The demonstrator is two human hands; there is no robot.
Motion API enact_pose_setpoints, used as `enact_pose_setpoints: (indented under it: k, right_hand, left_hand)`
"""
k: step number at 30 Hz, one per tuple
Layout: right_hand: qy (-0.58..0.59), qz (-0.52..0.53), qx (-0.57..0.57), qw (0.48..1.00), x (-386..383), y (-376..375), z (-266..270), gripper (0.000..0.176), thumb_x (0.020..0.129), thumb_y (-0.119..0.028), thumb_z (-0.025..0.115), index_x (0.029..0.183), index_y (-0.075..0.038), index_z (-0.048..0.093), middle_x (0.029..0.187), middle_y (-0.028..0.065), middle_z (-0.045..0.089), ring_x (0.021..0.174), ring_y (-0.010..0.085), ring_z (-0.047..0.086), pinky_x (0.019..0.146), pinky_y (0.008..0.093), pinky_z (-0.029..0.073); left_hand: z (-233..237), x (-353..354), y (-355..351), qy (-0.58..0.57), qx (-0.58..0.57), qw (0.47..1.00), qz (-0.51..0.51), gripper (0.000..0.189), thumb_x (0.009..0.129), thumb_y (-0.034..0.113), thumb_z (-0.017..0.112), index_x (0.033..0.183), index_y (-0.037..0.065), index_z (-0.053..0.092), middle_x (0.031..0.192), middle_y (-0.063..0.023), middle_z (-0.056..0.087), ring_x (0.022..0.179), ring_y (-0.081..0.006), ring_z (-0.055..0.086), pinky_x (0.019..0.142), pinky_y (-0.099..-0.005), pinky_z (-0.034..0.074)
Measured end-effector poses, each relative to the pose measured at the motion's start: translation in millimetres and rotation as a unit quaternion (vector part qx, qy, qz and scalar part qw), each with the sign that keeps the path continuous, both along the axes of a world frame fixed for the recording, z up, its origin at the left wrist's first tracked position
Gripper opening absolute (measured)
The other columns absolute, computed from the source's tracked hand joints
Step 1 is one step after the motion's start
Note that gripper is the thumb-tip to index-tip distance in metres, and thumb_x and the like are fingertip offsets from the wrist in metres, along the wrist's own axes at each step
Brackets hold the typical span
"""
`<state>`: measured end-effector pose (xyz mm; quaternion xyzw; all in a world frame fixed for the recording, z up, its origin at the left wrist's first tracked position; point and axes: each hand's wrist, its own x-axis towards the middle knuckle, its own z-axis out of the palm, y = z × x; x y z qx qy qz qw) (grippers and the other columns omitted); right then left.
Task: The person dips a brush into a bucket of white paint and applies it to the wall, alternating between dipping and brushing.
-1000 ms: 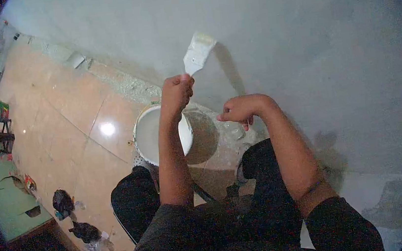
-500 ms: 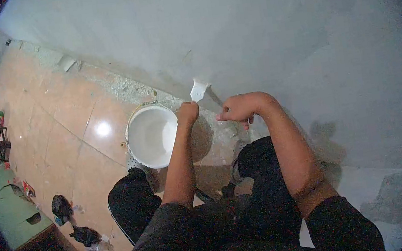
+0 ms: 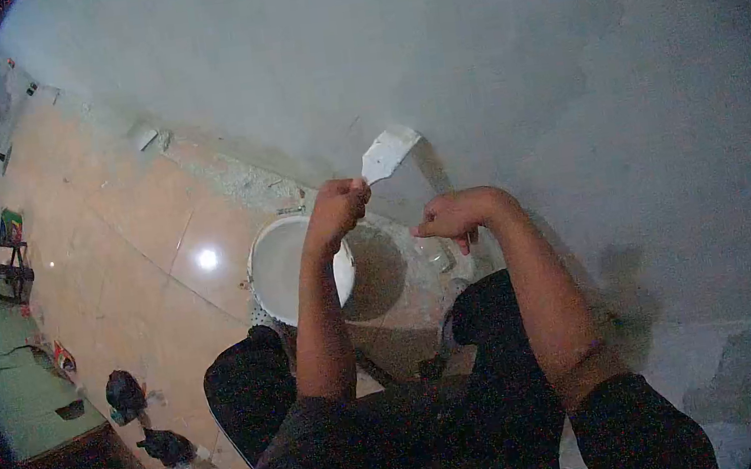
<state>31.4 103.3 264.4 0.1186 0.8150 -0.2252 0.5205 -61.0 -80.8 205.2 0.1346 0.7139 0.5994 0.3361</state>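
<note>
At the far left edge, we see a flat green surface with jagged cracks and a dark chip, and just above it a black, rectangular open frame. To its right, two crumpled black bundles with a thin, plastic-looking sheen lie on the peach tiled floor, whose smooth glaze throws back a round white glare. A rough, crumbly pale strip runs along the floor's far edge. Further right stands a round white bucket, its rim circular and its inside pale; the left forearm crosses over it, and we cannot tell how full it is. Beyond the rim, the left hand is closed around the narrow handle of a flat, white-coated paintbrush, which points up and to the right before the wall; whether its tip touches, we cannot tell. Right of that, the right hand hangs from a bent wrist, fingers loose and unclosed, holding nothing we can see. The grey wall looks matte, with cloudy blotches.
</note>
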Motion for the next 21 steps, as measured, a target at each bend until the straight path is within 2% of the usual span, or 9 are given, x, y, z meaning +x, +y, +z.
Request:
enact_pose_setpoints:
  k: [5, 7, 9, 11, 14, 17, 19, 20, 21]
  right_hand:
    - [-0.002, 0.001, -0.015, 1.0, 4, 3, 3, 0.057, 0.088, -0.054, 0.042, 0.105, -0.002, 0.056, 0.061, 0.008, 0.06, 0.056, 0.0192, 0.062, 0.056, 0.0348, 0.052]
    - [0.008, -0.012, -0.016, 1.0, 9, 5, 1, 0.056, 0.088, -0.054, 0.042, 0.105, -0.002, 0.056, 0.06, 0.0074, 0.059, 0.055, 0.0189, 0.062, 0.056, 0.0345, 0.052]
    - [-0.002, -0.039, -0.044, 0.998, 12, 10, -3, 0.054, 0.088, -0.053, 0.043, 0.104, -0.002, 0.056, 0.059, 0.0064, 0.059, 0.053, 0.0179, 0.06, 0.053, 0.0342, 0.05]
    - [-0.011, -0.03, -0.04, 0.999, 11, 9, 2, 0.054, 0.088, -0.052, 0.043, 0.104, -0.002, 0.056, 0.062, 0.0071, 0.06, 0.052, 0.0175, 0.06, 0.053, 0.0343, 0.05]
    - [-0.019, -0.027, -0.04, 0.999, 14, 12, -5, 0.054, 0.088, -0.053, 0.043, 0.106, -0.003, 0.056, 0.067, 0.009, 0.061, 0.053, 0.017, 0.059, 0.052, 0.0347, 0.049]
    - [-0.024, -0.033, -0.038, 0.998, 13, 14, 1, 0.055, 0.088, -0.053, 0.043, 0.108, -0.003, 0.055, 0.073, 0.0117, 0.062, 0.054, 0.0173, 0.06, 0.053, 0.0353, 0.049]
    - [-0.029, -0.028, -0.038, 0.998, 11, 12, 11, 0.056, 0.088, -0.054, 0.043, 0.109, -0.003, 0.054, 0.075, 0.013, 0.062, 0.055, 0.0176, 0.06, 0.054, 0.0356, 0.049]
    - [-0.016, -0.029, -0.03, 0.999, 10, 10, 14, 0.057, 0.087, -0.054, 0.044, 0.109, -0.003, 0.053, 0.078, 0.0136, 0.062, 0.055, 0.018, 0.06, 0.054, 0.0356, 0.049]
    - [-0.003, -0.029, -0.023, 0.999, 9, 8, 15, 0.057, 0.087, -0.054, 0.044, 0.11, -0.002, 0.053, 0.08, 0.0143, 0.062, 0.056, 0.0185, 0.06, 0.054, 0.0355, 0.049]
  left_hand:
    - [-35, -5, 2, -0.019, 0.04, 0.999, -0.015, 0.044, 0.091, 0.042, 0.047, 0.068, 0.005, 0.054, 0.053, 0.0031, 0.043, 0.044, -0.0074, 0.035, 0.041, -0.026, 0.028]
    - [-73, 0, 14, -0.058, 0.013, 0.998, -0.01, 0.04, 0.09, 0.041, 0.047, 0.069, 0.008, 0.056, 0.052, 0.0039, 0.045, 0.043, -0.0067, 0.037, 0.038, -0.0241, 0.026]
    - [-106, 13, 27, 0.01, -0.007, 1.0, -0.014, 0.041, 0.092, 0.036, 0.044, 0.07, 0.004, 0.056, 0.051, 0.0, 0.045, 0.041, -0.0096, 0.037, 0.039, -0.0274, 0.03]
    - [-146, 19, 38, -0.091, -0.032, 0.995, 0.006, 0.041, 0.091, 0.035, 0.043, 0.072, 0.002, 0.058, 0.053, -0.0031, 0.049, 0.042, -0.0129, 0.043, 0.04, -0.0296, 0.034]
    - [-210, 19, 42, -0.057, -0.085, 0.995, 0.008, 0.042, 0.09, 0.036, 0.043, 0.075, 0.001, 0.06, 0.053, -0.0058, 0.051, 0.044, -0.017, 0.048, 0.046, -0.033, 0.04]
    - [-251, 16, 39, 0.11, -0.179, 0.975, -0.073, 0.044, 0.089, 0.037, 0.04, 0.08, 0.001, 0.063, 0.063, -0.0131, 0.06, 0.055, -0.0256, 0.058, 0.056, -0.0404, 0.045]
    - [-258, 15, 39, 0.304, -0.247, 0.909, -0.142, 0.042, 0.088, 0.034, 0.038, 0.084, 0.003, 0.065, 0.079, -0.0198, 0.063, 0.072, -0.0317, 0.062, 0.064, -0.0459, 0.047]
    - [-261, 15, 43, 0.243, -0.325, 0.888, -0.214, 0.038, 0.087, 0.029, 0.039, 0.088, 0.003, 0.065, 0.09, -0.0249, 0.061, 0.086, -0.0363, 0.06, 0.072, -0.0477, 0.047]
    - [-277, 16, 43, 0.241, -0.325, 0.889, -0.214, 0.038, 0.087, 0.029, 0.039, 0.088, 0.003, 0.065, 0.09, -0.0249, 0.061, 0.086, -0.0363, 0.06, 0.072, -0.0477, 0.047]
